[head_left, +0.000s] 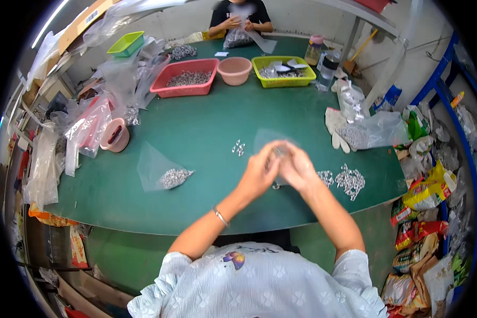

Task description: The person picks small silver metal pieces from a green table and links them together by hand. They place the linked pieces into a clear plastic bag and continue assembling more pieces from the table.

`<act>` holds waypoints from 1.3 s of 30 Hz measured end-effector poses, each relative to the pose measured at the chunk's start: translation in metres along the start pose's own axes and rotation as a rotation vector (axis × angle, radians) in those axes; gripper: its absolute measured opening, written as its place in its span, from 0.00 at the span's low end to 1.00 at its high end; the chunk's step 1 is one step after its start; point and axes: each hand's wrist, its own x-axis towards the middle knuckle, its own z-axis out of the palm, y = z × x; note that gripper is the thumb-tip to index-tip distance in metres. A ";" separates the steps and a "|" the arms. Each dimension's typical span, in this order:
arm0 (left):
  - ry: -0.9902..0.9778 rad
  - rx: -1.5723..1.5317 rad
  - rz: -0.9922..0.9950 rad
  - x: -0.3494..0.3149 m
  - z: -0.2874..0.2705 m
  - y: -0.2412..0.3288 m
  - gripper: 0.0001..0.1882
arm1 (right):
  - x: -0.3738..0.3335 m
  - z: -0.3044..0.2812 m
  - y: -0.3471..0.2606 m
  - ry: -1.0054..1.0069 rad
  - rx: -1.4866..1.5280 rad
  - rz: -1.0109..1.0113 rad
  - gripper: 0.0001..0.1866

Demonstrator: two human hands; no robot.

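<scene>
Over the near middle of the green table, my left hand (259,167) and my right hand (298,165) come together, closed around a clear plastic bag (267,139). The bag is blurred and its contents are mostly hidden by my fingers; a greyish lump shows between them. Just right of my right hand lie loose piles of small silvery metal parts (350,182). A smaller scatter of the same metal parts (238,148) sits left of and beyond my left hand. Further left, a clear bag holding metal parts (174,178) rests flat on the table.
Along the far side stand a red tray (157,85), a pink bowl (234,71) and a yellow-green basket (283,82). Across the green table (196,122), a person handles a plastic bag. A white glove (336,127) and filled bag (355,137) lie right; plastic bags (93,127) crowd the left.
</scene>
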 end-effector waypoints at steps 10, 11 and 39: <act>0.137 0.161 0.311 0.066 0.003 -0.010 0.17 | -0.023 -0.004 -0.041 0.007 -1.236 -1.022 0.12; 0.140 0.167 0.301 0.062 0.006 -0.018 0.17 | -0.035 -0.014 -0.038 0.048 -1.264 -1.185 0.12; 0.309 0.065 0.240 0.140 0.035 -0.046 0.13 | -0.062 -0.127 0.015 0.466 -2.018 -0.484 0.63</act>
